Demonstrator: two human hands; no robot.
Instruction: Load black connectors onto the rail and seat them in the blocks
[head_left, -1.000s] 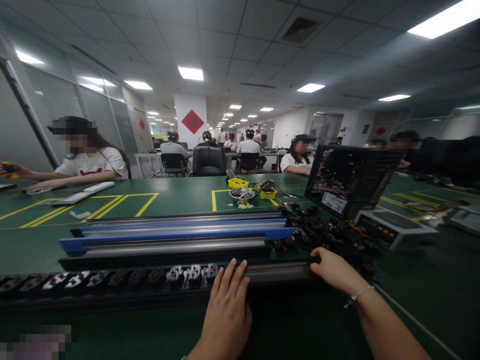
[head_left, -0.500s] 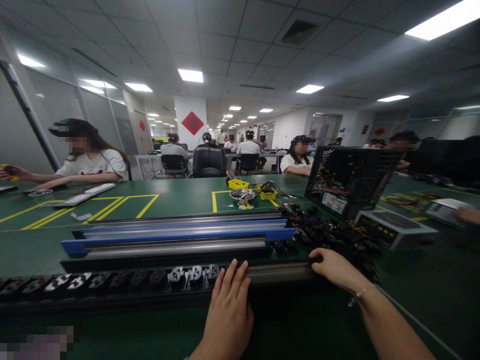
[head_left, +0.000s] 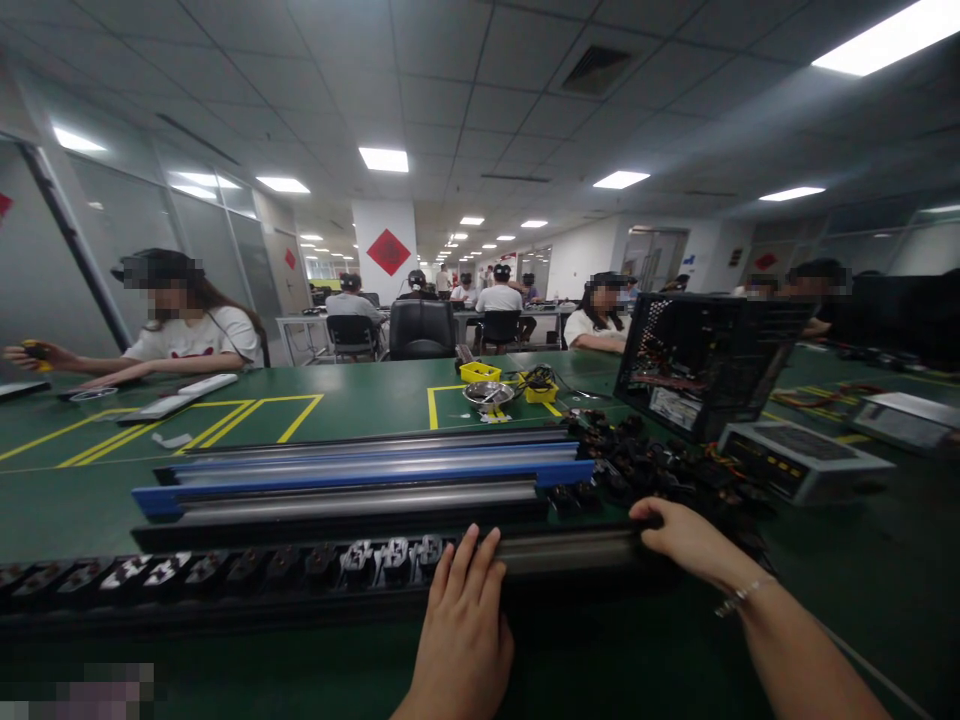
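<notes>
A long black power-strip channel (head_left: 570, 548) lies across the front of the table, with a row of black socket inserts (head_left: 319, 563) in its left part. My left hand (head_left: 465, 625) rests on it at the right end of that row, fingers stretched out over the last inserts. At the channel's bare right end, my right hand (head_left: 686, 540) pinches it between thumb and bent fingers. Behind it lie more long channels, including a blue one (head_left: 562, 473). A heap of loose black socket inserts (head_left: 637, 455) sits behind my right hand.
An open computer case (head_left: 705, 360) and a power supply unit (head_left: 806, 462) stand at the right. Further back are a metal bowl (head_left: 487, 395) and yellow trays (head_left: 480, 372). A co-worker (head_left: 195, 320) sits at the left of the green table (head_left: 360, 395).
The view has shifted slightly, so everything sits a little further right and lower. Both hands keep their places on the channel. A co-worker's hand at the far right has left the view.
</notes>
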